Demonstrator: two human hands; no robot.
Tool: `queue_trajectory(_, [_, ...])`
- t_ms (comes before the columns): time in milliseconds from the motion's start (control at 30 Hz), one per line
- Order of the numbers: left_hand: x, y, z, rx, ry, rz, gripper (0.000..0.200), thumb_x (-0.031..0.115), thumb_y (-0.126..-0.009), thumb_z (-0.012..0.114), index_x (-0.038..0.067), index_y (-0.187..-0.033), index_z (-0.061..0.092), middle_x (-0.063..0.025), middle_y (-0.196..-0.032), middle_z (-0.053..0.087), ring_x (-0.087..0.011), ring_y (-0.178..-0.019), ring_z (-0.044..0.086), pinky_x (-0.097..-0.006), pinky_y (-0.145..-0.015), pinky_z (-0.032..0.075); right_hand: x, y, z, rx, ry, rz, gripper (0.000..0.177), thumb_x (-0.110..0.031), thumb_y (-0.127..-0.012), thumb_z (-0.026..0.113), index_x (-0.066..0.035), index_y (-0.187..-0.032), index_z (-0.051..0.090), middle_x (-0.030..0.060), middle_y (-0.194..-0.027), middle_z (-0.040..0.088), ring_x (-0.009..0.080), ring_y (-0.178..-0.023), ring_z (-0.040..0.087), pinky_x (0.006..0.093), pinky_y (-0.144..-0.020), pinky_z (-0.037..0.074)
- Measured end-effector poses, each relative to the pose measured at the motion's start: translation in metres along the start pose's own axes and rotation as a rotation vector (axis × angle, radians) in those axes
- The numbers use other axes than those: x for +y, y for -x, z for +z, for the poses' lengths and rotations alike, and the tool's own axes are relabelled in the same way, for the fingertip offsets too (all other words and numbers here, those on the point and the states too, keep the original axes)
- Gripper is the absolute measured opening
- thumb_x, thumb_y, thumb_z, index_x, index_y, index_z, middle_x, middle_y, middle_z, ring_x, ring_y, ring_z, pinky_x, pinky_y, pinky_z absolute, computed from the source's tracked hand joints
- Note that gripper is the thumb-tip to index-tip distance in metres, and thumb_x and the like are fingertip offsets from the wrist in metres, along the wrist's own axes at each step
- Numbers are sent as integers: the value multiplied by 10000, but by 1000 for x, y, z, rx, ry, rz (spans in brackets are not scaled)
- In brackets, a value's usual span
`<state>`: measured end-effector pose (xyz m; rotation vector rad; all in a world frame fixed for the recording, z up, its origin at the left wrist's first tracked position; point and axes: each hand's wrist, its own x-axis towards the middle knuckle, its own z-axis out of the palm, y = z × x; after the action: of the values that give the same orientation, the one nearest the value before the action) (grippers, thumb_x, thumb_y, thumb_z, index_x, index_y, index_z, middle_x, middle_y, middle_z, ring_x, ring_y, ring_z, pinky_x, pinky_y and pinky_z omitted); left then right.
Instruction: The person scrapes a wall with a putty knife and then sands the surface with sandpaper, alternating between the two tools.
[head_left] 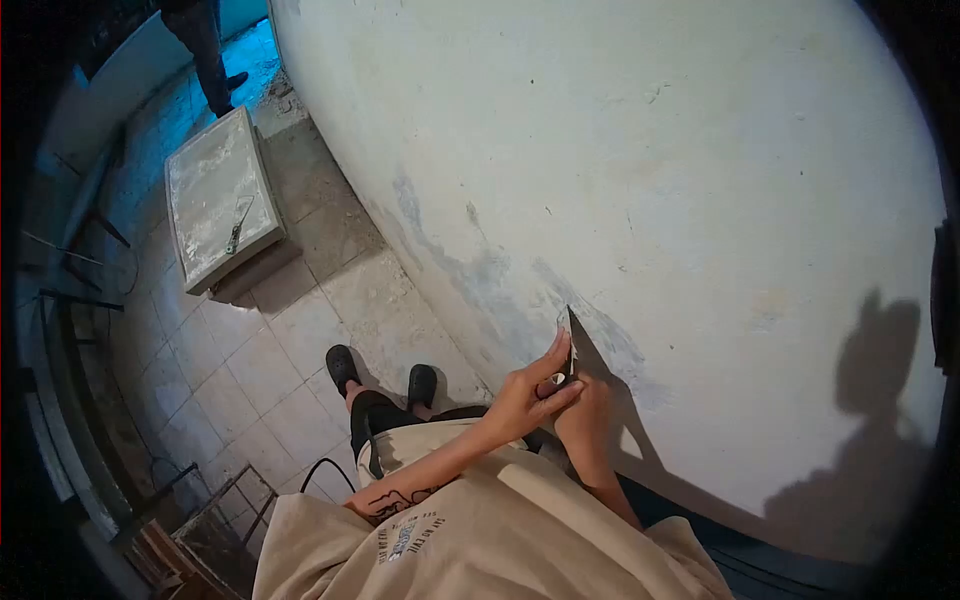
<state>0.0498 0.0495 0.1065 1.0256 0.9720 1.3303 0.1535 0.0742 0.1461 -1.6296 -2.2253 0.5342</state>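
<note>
A putty knife (571, 345), its dark blade seen nearly edge-on, points up against the pale wall (700, 200). My right hand (586, 408) is closed round its lower end, and the handle is mostly hidden in the fingers. My left hand (538, 388) grips it from the other side, with fingers along the blade and thumb across near the right hand. A small whitish bit (558, 379) shows between the hands. Around the blade tip, the wall carries smeared grey patches (485, 280).
A white-smeared slab-like block (215, 180) stands on the tiled floor (270, 400), with a green-handled tool (236, 236) on top. Beyond it stands another person (203, 55). Metal frames (245, 500) and wooden pieces (165, 560) lie at lower left. Shadows fall on the wall.
</note>
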Motion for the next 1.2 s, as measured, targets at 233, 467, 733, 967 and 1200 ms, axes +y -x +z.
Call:
queue_trajectory(233, [-13, -4, -9, -36, 134, -44, 657, 191, -783, 651, 44, -1323, 305, -138, -1309, 411, -52, -565, 305, -188, -530, 377, -14, -7, -3, -65, 101, -4, 107, -79, -647, 603, 7, -640, 538, 190, -538, 522, 354, -519, 551, 380, -461, 412])
queue_trajectory(467, [-10, 3, -7, -41, 165, -6, 644, 176, -782, 653, 71, -1325, 322, -108, -1355, 349, -50, -613, 350, -178, -562, 389, 11, 6, 16, 31, 27, -73, 155, -115, -646, 636, 2, -665, 537, 188, -570, 545, 356, -547, 569, 385, -469, 423])
queue_trajectory(733, [-32, 4, -3, -25, 185, 39, 626, 127, -791, 639, 91, -1330, 323, -79, -1387, 291, -14, -620, 350, -168, -495, 355, 18, 6, 20, 39, 34, -118, 166, -147, -675, 627, -9, -670, 534, 174, -523, 521, 331, -495, 558, 362, -446, 424])
queue_trajectory(967, [-40, 3, -3, -35, 175, 134, 651, 99, -771, 654, 82, -1330, 320, -89, -1386, 295, -12, -685, 363, -160, -494, 350, 24, 10, 28, 87, -8, -112, 196, -182, -684, 642, -11, -697, 546, 178, -565, 548, 350, -522, 567, 378, -460, 437])
queue_trajectory(1200, [-33, 2, 6, 11, 133, 107, 668, 97, -787, 639, 90, -1350, 280, -82, -1329, 397, -20, -720, 396, -162, -560, 395, 29, 1, 16, 32, 95, -169, 181, -167, -659, 632, -17, -679, 534, 172, -549, 538, 331, -501, 562, 369, -447, 434])
